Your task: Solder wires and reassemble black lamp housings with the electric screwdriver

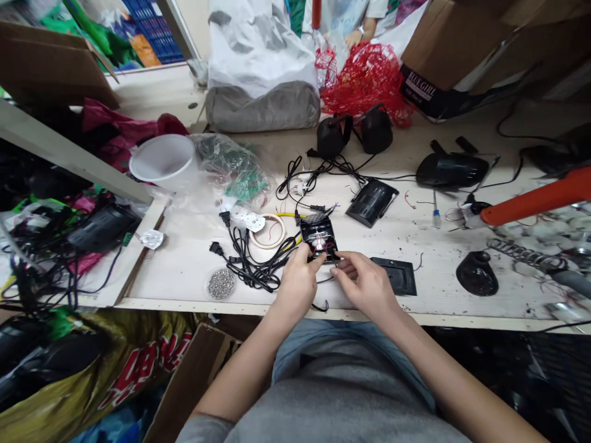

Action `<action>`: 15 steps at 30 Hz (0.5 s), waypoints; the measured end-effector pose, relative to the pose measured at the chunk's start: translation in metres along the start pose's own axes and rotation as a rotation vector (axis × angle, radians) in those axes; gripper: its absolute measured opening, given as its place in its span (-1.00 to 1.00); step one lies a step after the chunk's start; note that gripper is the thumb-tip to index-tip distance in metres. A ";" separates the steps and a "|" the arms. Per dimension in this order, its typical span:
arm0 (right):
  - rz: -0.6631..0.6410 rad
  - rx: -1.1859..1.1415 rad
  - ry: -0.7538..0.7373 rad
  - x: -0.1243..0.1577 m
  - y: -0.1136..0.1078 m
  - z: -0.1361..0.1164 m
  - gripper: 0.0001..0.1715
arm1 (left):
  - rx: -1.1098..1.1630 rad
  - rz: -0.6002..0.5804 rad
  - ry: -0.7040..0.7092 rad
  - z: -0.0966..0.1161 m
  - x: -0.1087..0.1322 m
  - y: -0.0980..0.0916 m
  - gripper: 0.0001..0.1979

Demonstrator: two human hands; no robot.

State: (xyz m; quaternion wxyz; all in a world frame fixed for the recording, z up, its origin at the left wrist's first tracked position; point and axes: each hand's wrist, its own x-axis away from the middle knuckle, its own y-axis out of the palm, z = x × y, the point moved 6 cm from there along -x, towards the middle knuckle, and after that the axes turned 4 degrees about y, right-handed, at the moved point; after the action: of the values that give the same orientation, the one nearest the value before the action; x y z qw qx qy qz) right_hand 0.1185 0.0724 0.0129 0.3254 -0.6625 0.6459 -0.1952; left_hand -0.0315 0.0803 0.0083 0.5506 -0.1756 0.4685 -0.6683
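A small black electronic unit (pixel 317 237) with red and dark wires lies open on the white workbench (pixel 184 271) near its front edge. My left hand (pixel 298 283) grips the unit's near left corner, fingers curled on it. My right hand (pixel 364 286) is closed in a pinch on the thin wires at the unit's near right side. A flat black cover plate (pixel 396 275) lies just right of my right hand. A bundle of black power cable (pixel 252 261) lies left of my left hand.
A small dish of metal screws (pixel 221 284), a tape roll (pixel 268 231), a white bowl (pixel 162 159), black housings (pixel 451 170) and an orange-handled tool (pixel 535 200) lie around. Bags and boxes crowd the back; another person's hand (pixel 355 37) shows at the top.
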 end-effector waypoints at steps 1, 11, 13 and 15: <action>0.032 0.057 -0.065 0.001 0.001 -0.006 -0.73 | 0.001 0.008 0.006 0.000 0.000 0.000 -0.63; -0.007 0.500 -0.327 0.005 0.024 -0.017 -0.64 | 0.001 0.045 0.047 -0.006 0.005 0.003 -0.60; -0.004 0.485 -0.327 0.004 0.027 -0.014 -0.61 | -0.006 0.056 0.065 -0.007 0.002 0.001 -0.59; 0.011 0.466 -0.327 0.005 0.031 -0.013 -0.58 | -0.015 0.057 0.058 -0.010 -0.001 -0.002 -0.61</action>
State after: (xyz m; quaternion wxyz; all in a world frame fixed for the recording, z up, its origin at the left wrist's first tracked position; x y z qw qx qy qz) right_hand 0.0879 0.0671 0.0000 0.5698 -0.5889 0.5261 -0.2274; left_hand -0.0397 0.0859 0.0050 0.5543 -0.1465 0.4940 -0.6536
